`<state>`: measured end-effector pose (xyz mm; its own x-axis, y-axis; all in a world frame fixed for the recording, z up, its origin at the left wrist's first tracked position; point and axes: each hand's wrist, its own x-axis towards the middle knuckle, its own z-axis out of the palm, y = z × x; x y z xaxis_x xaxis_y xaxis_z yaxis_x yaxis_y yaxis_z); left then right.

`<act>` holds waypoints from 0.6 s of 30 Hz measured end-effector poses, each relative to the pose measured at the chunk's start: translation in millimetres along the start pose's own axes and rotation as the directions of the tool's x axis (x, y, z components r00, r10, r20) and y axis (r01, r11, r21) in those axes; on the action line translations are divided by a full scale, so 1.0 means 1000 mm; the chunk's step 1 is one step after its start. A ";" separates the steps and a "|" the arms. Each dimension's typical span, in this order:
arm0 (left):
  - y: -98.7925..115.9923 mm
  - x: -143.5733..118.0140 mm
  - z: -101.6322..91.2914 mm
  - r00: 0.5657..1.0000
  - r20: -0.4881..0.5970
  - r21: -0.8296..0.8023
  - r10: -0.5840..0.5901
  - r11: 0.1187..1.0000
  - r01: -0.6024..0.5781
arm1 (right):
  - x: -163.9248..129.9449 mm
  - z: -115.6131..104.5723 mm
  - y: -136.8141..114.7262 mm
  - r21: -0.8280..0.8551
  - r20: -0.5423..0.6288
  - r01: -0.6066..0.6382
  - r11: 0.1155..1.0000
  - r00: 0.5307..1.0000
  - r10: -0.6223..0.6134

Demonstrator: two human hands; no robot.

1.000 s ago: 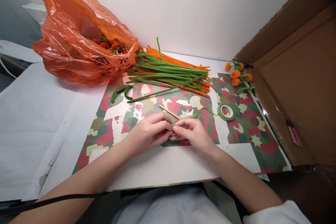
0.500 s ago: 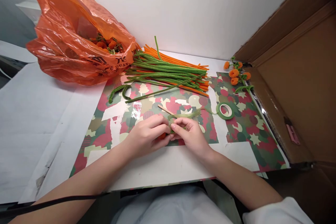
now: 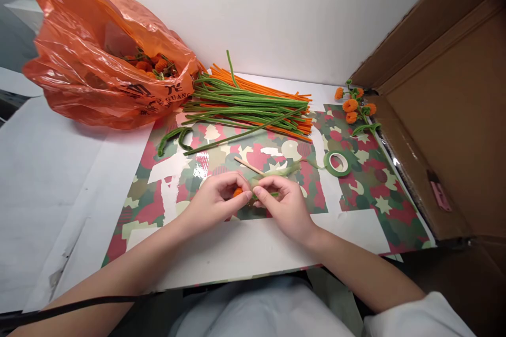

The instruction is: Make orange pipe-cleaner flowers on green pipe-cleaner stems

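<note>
My left hand (image 3: 221,196) is closed in a pinch, thumb against fingers. An orange pipe-cleaner flower head (image 3: 237,192) shows within its curl. Beside it, my right hand (image 3: 286,202) pinches a green pipe-cleaner stem (image 3: 272,196), and the fingertips of both hands nearly meet. Much of the flower is hidden by my fingers. A thin strip of green floral tape (image 3: 282,170) runs from near my fingertips towards its roll (image 3: 329,164), on the right. Just beyond my hands lies a slim wooden stick (image 3: 248,165), its near end by the tape.
Green pipe cleaners (image 3: 245,96) and orange ones (image 3: 261,86) lie piled at the back. An orange plastic bag (image 3: 79,79) with flowers inside stands at left. Finished-looking orange flowers (image 3: 350,106) lie back right, near a cardboard wall (image 3: 446,73) and a pink cutter (image 3: 439,196).
My left hand has turned, its thumb now stretched forward, so the orange flower head shows more. My right hand stays almost in place. The whole view has shifted slightly.
</note>
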<state>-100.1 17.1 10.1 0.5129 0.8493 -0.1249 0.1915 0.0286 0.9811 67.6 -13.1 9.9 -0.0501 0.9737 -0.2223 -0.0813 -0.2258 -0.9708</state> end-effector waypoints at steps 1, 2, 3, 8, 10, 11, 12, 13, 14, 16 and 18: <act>0.000 0.000 0.000 0.996 0.027 -0.068 -0.080 0.994 0.082 | 0.000 0.000 0.000 -0.013 -0.002 0.018 1.000 1.000 -0.018; 0.000 0.001 0.000 0.991 0.044 -0.120 -0.128 0.984 0.133 | 0.000 0.001 0.000 -0.024 -0.003 0.034 0.999 0.999 -0.034; 0.000 0.001 0.001 0.988 0.046 -0.159 -0.147 0.975 0.152 | 0.000 0.001 0.000 -0.033 -0.002 0.048 0.998 0.999 -0.048; 0.001 0.000 0.004 0.997 -0.019 -0.181 -0.081 0.980 0.077 | -0.001 0.000 -0.001 -0.063 -0.003 0.063 0.996 0.998 -0.063; 0.001 -0.001 0.004 0.999 -0.015 -0.104 -0.043 0.994 0.041 | -0.001 0.000 -0.001 -0.076 -0.004 0.047 0.996 0.999 -0.047; 0.002 -0.002 0.004 1.000 -0.012 -0.058 -0.022 0.998 0.021 | -0.001 -0.001 -0.001 -0.081 -0.006 0.041 0.996 0.999 -0.041; 0.002 -0.002 0.003 1.000 -0.009 -0.009 0.001 1.000 -0.001 | -0.001 -0.001 -0.001 -0.085 -0.009 0.037 0.996 0.999 -0.038; 0.002 -0.002 0.003 1.000 -0.011 0.039 0.026 0.999 -0.026 | -0.001 -0.002 -0.001 -0.088 -0.012 0.035 0.996 0.999 -0.036; 0.002 -0.002 0.003 0.999 -0.012 0.085 0.053 0.995 -0.051 | -0.001 -0.002 -0.002 -0.089 -0.014 0.033 0.996 0.999 -0.034; 0.002 -0.002 0.002 0.995 -0.020 0.171 0.101 0.981 -0.096 | -0.001 -0.002 -0.002 -0.086 -0.016 0.029 0.996 0.999 -0.030; 0.002 -0.001 0.001 0.987 -0.023 0.245 0.158 0.958 -0.147 | -0.001 -0.002 -0.002 -0.083 -0.016 0.025 0.996 1.000 -0.027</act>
<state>-99.2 15.4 12.0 0.5173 0.8551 0.0347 0.3134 -0.2270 0.9221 69.6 -13.2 12.0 -0.0319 0.9798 -0.1975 0.0008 -0.1976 -0.9803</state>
